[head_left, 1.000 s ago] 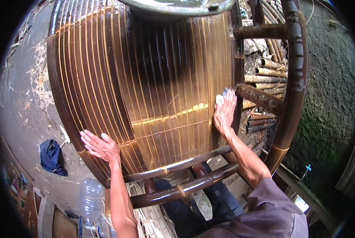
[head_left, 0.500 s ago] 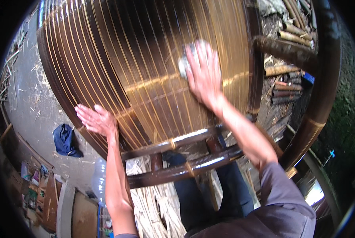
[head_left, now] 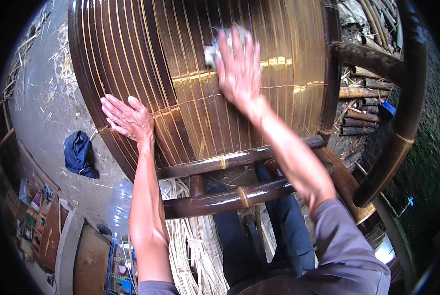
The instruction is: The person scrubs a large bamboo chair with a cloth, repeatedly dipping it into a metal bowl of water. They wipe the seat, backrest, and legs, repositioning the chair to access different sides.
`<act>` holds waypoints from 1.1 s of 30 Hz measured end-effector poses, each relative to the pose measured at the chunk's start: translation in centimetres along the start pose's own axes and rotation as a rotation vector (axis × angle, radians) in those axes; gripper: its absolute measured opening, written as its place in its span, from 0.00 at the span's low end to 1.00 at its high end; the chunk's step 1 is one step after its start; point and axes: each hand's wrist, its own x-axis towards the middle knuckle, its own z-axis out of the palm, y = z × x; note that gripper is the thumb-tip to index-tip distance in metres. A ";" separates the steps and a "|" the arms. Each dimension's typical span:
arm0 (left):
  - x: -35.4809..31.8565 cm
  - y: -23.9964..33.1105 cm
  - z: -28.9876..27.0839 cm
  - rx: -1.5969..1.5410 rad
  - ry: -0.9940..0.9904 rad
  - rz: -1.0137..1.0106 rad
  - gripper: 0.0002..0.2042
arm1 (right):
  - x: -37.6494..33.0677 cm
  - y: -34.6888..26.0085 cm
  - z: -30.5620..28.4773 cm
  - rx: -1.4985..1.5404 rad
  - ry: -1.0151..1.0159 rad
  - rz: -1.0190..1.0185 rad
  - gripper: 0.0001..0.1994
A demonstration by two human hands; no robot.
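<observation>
A dark, glossy bamboo piece of furniture point(head_left: 200, 118) with narrow lengthwise slats and pale joint bands stands before me. My left hand point(head_left: 129, 118) lies flat near its left edge, fingers stretched, holding nothing. Under my right hand point(head_left: 240, 73) is a crumpled whitish cloth point(head_left: 211, 56), pressed against the slats farther away and right of the left hand. The right fingers are extended over the cloth, and part of it sticks out at their left. Two round bamboo rails point(head_left: 235, 199) cross the near end, close to my legs.
A thick curved bamboo pole point(head_left: 408, 113) rises at the right. Cut bamboo pieces point(head_left: 360, 120) lie beyond the furniture's right side. On the left floor is a dark blue cloth bundle point(head_left: 79, 155). A clear plastic bottle point(head_left: 119, 209) stands beside my left forearm; pale strips point(head_left: 195, 255) lie below the rails.
My right hand has slid leftward over the slats with the cloth. The left hand keeps its place by the edge, while the whole view has shifted slightly.
</observation>
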 end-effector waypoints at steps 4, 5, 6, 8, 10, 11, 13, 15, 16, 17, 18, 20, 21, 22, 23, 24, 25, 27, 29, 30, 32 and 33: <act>-0.2 -0.6 -0.5 0.005 0.005 -0.041 0.31 | -11.8 -3.0 -3.8 0.127 -0.600 -0.287 0.26; 0.2 -0.7 -0.5 0.028 0.015 -0.039 0.30 | -10.3 -2.5 -4.4 0.096 -0.649 -0.364 0.26; -0.2 -0.8 -0.6 0.069 -0.004 -0.030 0.30 | -4.8 -2.4 -3.9 -0.069 -0.636 -0.388 0.26; 0.4 1.1 -0.7 0.054 0.021 -0.010 0.30 | 3.1 0.3 -0.4 0.112 0.026 -0.251 0.24; 0.4 1.3 -0.4 -0.002 0.042 0.001 0.31 | 1.3 -1.5 0.7 -0.235 0.074 -0.317 0.25; 0.2 0.7 -0.2 -0.019 0.020 -0.019 0.32 | 0.7 -2.4 1.0 -0.411 0.099 -0.360 0.25; -0.4 -0.8 0.0 -0.028 0.023 -0.062 0.31 | -4.7 -4.4 -0.9 -0.275 -0.232 -0.557 0.26; -0.2 -0.4 0.0 -0.048 0.010 -0.056 0.31 | -14.3 -3.0 -3.9 0.279 -0.813 -0.648 0.26; -0.1 -0.3 0.0 -0.069 0.010 -0.053 0.31 | -16.3 -2.8 -4.9 0.220 -0.859 -0.604 0.27; -0.5 0.0 -0.3 -0.103 0.031 -0.059 0.31 | -15.0 -4.1 -5.0 0.168 -0.835 -0.605 0.29; 0.1 -0.3 -0.3 -0.091 0.043 -0.055 0.31 | -13.7 -6.3 -4.1 0.245 -0.792 -0.675 0.30; 0.4 0.5 0.0 -0.087 0.062 -0.027 0.31 | -14.0 -11.5 -0.4 0.460 -0.672 -0.785 0.27; 0.4 0.5 0.1 -0.109 0.059 -0.014 0.32 | -14.7 -13.2 0.7 0.405 -0.601 -0.782 0.27; 0.2 -0.4 0.5 -0.110 0.041 -0.024 0.32 | -14.3 -13.1 0.3 0.452 -0.673 -0.787 0.27; 0.2 -0.3 0.6 -0.112 0.047 -0.037 0.31 | -13.9 -10.6 -0.6 0.412 -0.803 -0.791 0.27; -0.1 -0.6 0.5 -0.109 0.043 -0.050 0.30 | -13.9 -6.9 -2.4 0.379 -0.941 -0.790 0.28; -0.6 -0.9 0.2 -0.124 0.045 -0.055 0.30 | -13.9 -2.4 -4.9 0.234 -0.985 -0.806 0.30; -0.1 -1.2 0.4 -0.143 0.067 -0.074 0.30 | -11.6 6.1 -10.4 -0.260 -1.349 -0.823 0.33; 0.0 -0.4 0.1 -0.152 0.071 -0.061 0.31 | -15.9 13.5 -12.2 -0.224 -1.116 -0.754 0.32; 0.0 -0.1 0.1 -0.154 0.075 -0.055 0.31 | -15.4 12.6 -11.8 -0.233 -1.156 -0.749 0.30; -0.1 0.3 0.6 -0.026 0.109 -0.022 0.30 | -14.9 5.5 -7.1 0.090 -1.066 -0.804 0.28; 0.1 0.4 0.8 -0.027 0.136 -0.013 0.30 | -15.0 0.8 -3.7 0.312 -0.930 -0.822 0.28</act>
